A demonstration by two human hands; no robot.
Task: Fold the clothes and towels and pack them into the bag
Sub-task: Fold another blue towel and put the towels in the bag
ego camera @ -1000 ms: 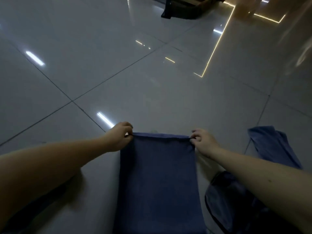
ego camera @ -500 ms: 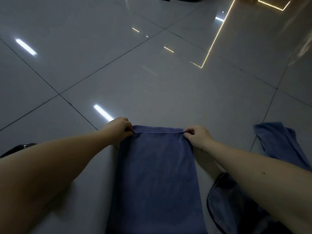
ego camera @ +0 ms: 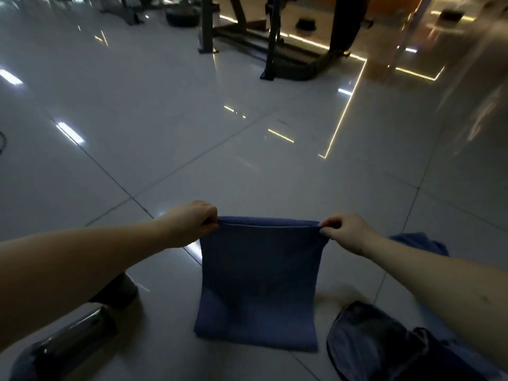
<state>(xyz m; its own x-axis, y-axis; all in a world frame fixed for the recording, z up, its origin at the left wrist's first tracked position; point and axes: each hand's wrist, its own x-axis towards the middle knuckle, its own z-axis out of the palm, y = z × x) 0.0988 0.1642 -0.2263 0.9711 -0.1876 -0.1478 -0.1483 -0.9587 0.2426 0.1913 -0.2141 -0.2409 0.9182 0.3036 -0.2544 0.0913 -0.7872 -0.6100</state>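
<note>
My left hand (ego camera: 189, 224) pinches the left end of the upper edge of the blue rectangular cloth towel (ego camera: 258, 284); my right hand (ego camera: 349, 232) pinches the right end. The towel hangs between them, its lower edge on the grey glossy tiled floor (ego camera: 165, 119) directly before me.

Right of the towel, near its lower corner, the dark fabric bag (ego camera: 371, 339) lies on the floor, partly under my right forearm. Beyond that forearm, further right, a crumpled blue cloth (ego camera: 417, 242) lies on the floor.

Left of the towel, beneath my left forearm, a dark glossy cylindrical object (ego camera: 68, 339) lies on the floor. Far ahead stands black metal-framed equipment (ego camera: 288, 50).
</note>
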